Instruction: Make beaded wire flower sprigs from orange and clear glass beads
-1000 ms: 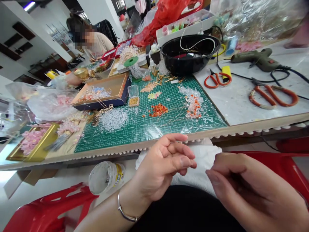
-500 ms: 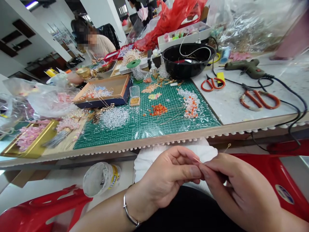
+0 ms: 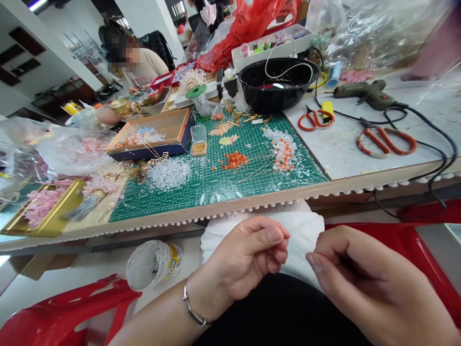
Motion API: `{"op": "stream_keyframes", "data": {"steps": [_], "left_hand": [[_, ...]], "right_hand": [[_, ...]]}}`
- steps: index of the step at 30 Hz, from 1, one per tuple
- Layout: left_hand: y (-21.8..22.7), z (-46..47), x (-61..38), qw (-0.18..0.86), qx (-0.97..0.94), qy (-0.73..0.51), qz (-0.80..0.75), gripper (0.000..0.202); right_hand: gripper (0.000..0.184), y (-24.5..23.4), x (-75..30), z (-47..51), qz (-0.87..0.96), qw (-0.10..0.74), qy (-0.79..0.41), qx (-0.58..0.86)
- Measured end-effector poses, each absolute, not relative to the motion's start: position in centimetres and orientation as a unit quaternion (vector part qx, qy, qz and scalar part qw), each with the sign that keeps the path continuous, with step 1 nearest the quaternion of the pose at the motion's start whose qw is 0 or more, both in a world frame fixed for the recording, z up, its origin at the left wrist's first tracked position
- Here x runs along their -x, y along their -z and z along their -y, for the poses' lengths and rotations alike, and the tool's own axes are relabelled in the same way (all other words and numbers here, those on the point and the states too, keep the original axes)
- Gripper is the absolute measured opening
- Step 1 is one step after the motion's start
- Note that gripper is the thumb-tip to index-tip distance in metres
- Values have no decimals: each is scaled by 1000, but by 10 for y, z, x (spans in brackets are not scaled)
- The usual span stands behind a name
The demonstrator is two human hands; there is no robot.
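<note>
- Head view: the person's left hand (image 3: 248, 259) and right hand (image 3: 363, 283) sit low in the lap, below the near edge of a work table (image 3: 360, 158)
- The left hand is closed, with the thumb pressed down on the curled fingertips in a pinch (what it pinches, if anything, is too small to tell); a thin silver bracelet (image 3: 192, 312) circles its wrist
- The right hand is curled into a loose fist with the thumb tip pointing toward the left hand; the two hands are near but not touching, and I cannot tell whether it holds anything
- A white cloth (image 3: 306, 228) lies in the lap just behind both hands, under the table edge
- On the table, a green cutting mat (image 3: 216, 192) carries a heap of clear beads (image 3: 167, 173) and a small pile of orange beads (image 3: 234, 161)
- Beyond the mat stands a black bowl (image 3: 277, 91); to its right lie orange scissors (image 3: 315, 119) and a green glue gun (image 3: 363, 91)
- A plastic jar (image 3: 153, 264) lies tipped on its side below the table, left of the hands
- Another person (image 3: 144, 65) sits at the far end
</note>
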State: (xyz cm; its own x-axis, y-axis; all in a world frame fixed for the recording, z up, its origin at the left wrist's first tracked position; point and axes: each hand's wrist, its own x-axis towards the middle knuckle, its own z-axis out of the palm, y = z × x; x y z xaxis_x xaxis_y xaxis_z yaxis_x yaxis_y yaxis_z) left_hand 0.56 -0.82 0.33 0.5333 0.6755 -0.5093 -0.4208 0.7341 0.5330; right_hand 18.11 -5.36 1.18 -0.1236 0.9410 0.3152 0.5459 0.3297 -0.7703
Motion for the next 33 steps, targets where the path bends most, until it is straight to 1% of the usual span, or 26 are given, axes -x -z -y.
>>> {"op": "stream_keyframes", "data": {"steps": [8, 12, 16, 23, 28, 33], "left_hand": [[-3, 12, -3, 864, -173, -312, -355, 28], [-3, 12, -1, 874, -167, -324, -323, 25], [-2, 12, 0, 876, -172, -334, -302, 23], [-1, 14, 1, 859, -199, -331, -337, 27], [-1, 14, 1, 861, -199, -332, -330, 25], [-3, 15, 0, 855, -201, -340, -336, 25]], "right_hand": [[24, -14, -180, 56, 689, 403, -283, 531], [24, -17, -175, 52, 679, 410, -305, 527], [25, -20, -172, 50, 678, 418, -294, 529], [25, -20, -170, 49, 678, 423, -289, 528], [24, -19, -168, 47, 687, 416, -276, 528], [23, -18, -168, 48, 689, 430, -266, 519]]}}
